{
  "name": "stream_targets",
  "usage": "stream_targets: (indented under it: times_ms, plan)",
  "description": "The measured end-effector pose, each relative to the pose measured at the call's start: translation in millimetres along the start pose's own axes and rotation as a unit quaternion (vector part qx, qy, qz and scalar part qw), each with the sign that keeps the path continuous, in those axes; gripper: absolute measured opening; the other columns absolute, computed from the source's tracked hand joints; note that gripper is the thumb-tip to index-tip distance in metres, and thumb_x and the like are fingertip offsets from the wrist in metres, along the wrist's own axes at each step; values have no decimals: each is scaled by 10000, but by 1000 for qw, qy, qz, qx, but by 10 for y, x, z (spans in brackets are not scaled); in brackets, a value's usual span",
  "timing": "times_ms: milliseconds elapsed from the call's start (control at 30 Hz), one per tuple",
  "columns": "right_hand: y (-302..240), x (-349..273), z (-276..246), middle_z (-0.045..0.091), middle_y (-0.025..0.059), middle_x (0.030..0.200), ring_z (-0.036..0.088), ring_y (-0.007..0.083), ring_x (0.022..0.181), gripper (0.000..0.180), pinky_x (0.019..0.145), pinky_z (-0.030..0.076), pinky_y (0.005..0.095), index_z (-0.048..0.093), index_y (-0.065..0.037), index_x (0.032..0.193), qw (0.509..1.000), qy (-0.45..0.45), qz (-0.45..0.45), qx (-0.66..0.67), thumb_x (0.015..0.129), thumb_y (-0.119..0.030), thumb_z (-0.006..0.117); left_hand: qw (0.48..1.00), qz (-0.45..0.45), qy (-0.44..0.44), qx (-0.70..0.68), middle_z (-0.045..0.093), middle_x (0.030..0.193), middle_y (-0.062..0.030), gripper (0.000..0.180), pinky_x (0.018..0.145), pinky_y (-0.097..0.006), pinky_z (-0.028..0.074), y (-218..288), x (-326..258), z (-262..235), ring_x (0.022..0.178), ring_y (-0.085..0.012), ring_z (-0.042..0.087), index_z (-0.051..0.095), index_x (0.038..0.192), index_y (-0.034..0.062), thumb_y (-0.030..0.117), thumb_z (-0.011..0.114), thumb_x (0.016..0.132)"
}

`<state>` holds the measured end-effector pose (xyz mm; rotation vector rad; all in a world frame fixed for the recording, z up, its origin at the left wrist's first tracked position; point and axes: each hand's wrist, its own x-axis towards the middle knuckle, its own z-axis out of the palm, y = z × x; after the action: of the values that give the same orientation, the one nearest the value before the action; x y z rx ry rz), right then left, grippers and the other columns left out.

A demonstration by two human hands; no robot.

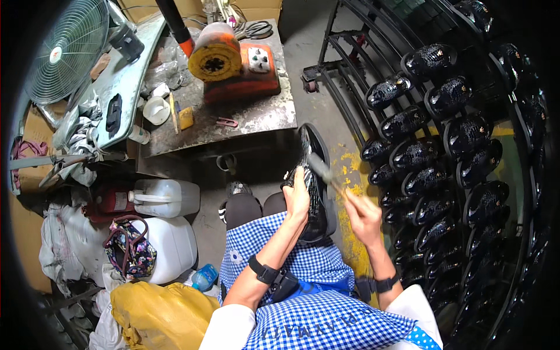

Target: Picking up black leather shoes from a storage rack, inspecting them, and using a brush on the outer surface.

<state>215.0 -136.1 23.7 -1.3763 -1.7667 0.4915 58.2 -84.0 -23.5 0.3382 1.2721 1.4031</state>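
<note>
Both hands worked on one glossy black shoe [315, 175] propped sole-side on the person's lap. The left hand [296, 197] had its fingers wrapped tight round the shoe's side, steadying it upright. The right hand [361, 214] pinched a thin brush [324, 172], bristles touching the upper. Finished-looking black shoes [449, 146] filled the rack [350, 87] just beside, within reach.

From my feed, the brush [322, 171] in the right hand [361, 216] is motion-blurred, so I can't make out its bristles. The left hand [296, 195] covers part of the black shoe [312, 175]. The far right rack [350, 70] fades into the dark rim. The fan [67, 49] is cut off far left.
</note>
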Motion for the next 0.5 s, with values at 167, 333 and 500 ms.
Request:
stream_targets:
  times_ms: [167,333,500]
  plan:
    - [44,-99,11,607,116,690,535,191,515,329,489,433,302,651,-7,1064,997,15,57,-54,738,27,675,999,-12,-24,47,611,937,-31,283,747,-271,438,-9,-52,55,827,-100,534,596,1015,-46,211,514,930]
    - [-22,-102,-6,568,112,648,534,193,516,308,487,427,287,655,-13,1055,996,42,-67,47,751,37,658,997,69,-27,2,577,871,20,239,671,-251,429,37,-33,50,751,-77,504,604,958,-8,211,513,932]
    - [-2,0,4,558,113,627,509,190,488,296,463,416,301,660,0,1029,994,27,89,-51,738,57,663,998,-19,-57,21,570,851,36,218,659,-229,417,45,-79,41,749,-55,492,604,914,20,216,512,935]
